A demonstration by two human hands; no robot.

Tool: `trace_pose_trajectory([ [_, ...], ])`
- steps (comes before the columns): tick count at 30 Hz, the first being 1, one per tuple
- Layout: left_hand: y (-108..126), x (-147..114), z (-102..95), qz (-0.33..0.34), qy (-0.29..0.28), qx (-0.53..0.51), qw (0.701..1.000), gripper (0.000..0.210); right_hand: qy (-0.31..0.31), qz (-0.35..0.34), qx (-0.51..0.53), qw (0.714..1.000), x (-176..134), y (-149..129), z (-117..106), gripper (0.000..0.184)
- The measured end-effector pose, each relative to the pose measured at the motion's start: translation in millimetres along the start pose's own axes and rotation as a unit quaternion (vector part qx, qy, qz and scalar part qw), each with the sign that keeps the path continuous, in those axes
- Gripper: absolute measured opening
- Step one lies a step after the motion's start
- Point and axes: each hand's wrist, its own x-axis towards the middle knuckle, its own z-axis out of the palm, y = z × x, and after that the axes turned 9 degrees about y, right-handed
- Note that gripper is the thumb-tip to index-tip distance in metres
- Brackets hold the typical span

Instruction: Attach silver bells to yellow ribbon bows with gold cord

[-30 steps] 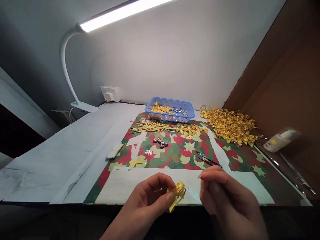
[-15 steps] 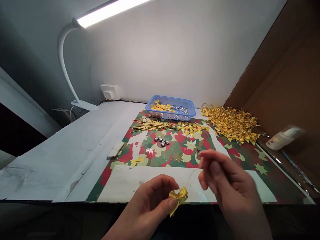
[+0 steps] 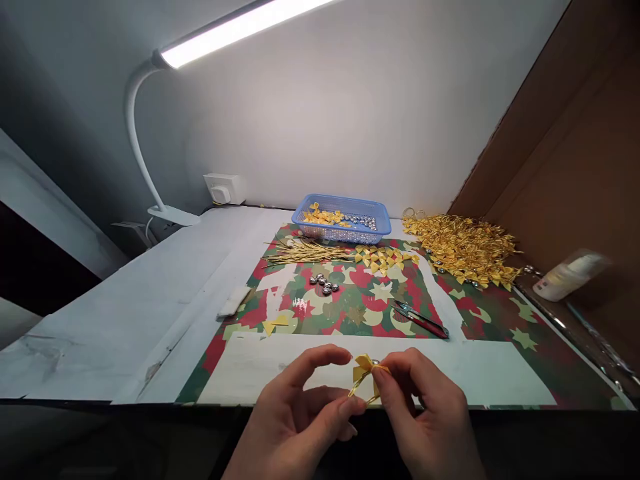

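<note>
In front of the table's near edge, my right hand (image 3: 423,403) pinches a yellow ribbon bow (image 3: 364,368) at its right side. A small silver bell (image 3: 375,362) shows at the bow's middle. A gold twist tie (image 3: 357,385) runs down from the bow to my left hand (image 3: 305,413). The left thumb presses against a finger below at the tie's end, while the left index finger is lifted away. Beyond my right hand, red-handled thread snips (image 3: 423,321) lie on the patterned mat (image 3: 355,313).
Several bells (image 3: 324,283) lie mid-mat, with gold ties (image 3: 305,252) and loose bows (image 3: 383,259) behind. A blue basket (image 3: 343,235) holds bows and bells. At right are a pile of finished bows (image 3: 465,250) and a white bottle (image 3: 565,277). A lamp (image 3: 137,133) stands left.
My right hand has come down and left to the bow and now pinches it. The bow has turned, and the tie shows below it. The snips now lie in plain view.
</note>
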Motion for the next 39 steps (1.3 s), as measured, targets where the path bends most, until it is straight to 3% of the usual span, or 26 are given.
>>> trace_pose_trajectory([
  [2,-2.8,0.5,2.1,0.027,0.033,0.028,0.999,0.028,0.033,-0.066,-0.030,0.997,-1.9,1.3,2.3,0.016],
  [5,-8.0,5.4,4.8,0.125,0.093,0.089,0.984,0.019,0.033,-0.128,-0.046,0.990,-3.2,4.9,3.2,0.013],
  [8,-10.1,11.7,5.5,0.188,0.075,0.166,0.965,0.009,0.030,-0.194,-0.078,0.978,-2.9,10.4,4.8,0.012],
  [10,-9.8,13.7,5.9,0.203,0.069,0.208,0.954,0.016,0.042,-0.254,-0.114,0.959,-2.4,14.6,8.3,0.010],
  [13,-8.6,12.2,7.4,0.226,0.116,0.238,0.938,0.023,0.068,-0.293,-0.152,0.941,-2.6,19.9,14.6,0.009],
  [15,-6.9,9.6,7.5,0.218,0.119,0.234,0.940,0.025,0.060,-0.267,-0.149,0.950,-3.4,21.5,16.2,0.011],
  [19,1.7,7.7,-0.4,0.135,0.087,0.209,0.965,0.013,0.012,-0.155,-0.080,0.985,-3.9,18.8,10.8,0.012],
  [21,6.4,10.7,-6.2,0.151,0.088,0.204,0.963,0.021,0.002,-0.108,-0.042,0.993,-3.5,15.7,8.3,0.010],
  [24,9.2,18.1,-10.6,0.159,0.025,0.174,0.971,0.026,-0.006,-0.059,0.004,0.998,-2.9,11.4,8.7,0.012],
  [27,6.3,24.2,-9.2,0.130,-0.044,0.141,0.980,0.015,-0.023,-0.004,0.042,0.999,-0.8,8.0,8.2,0.012],
  [30,2.5,27.3,-7.6,0.103,-0.057,0.101,0.988,0.010,-0.010,0.070,0.092,0.993,4.9,2.0,-0.4,0.016],
  [33,1.6,29.0,-7.5,0.077,-0.048,0.087,0.992,0.010,0.014,0.148,0.213,0.966,13.5,-8.5,-12.5,0.019],
  [36,4.5,29.3,-7.1,0.062,-0.044,0.085,0.993,0.010,0.013,0.123,0.315,0.941,23.8,-17.2,-16.4,0.016],
  [39,9.2,27.1,-7.5,0.050,-0.050,0.085,0.994,0.011,0.065,0.108,0.347,0.929,34.1,-15.4,-10.3,0.013],
])
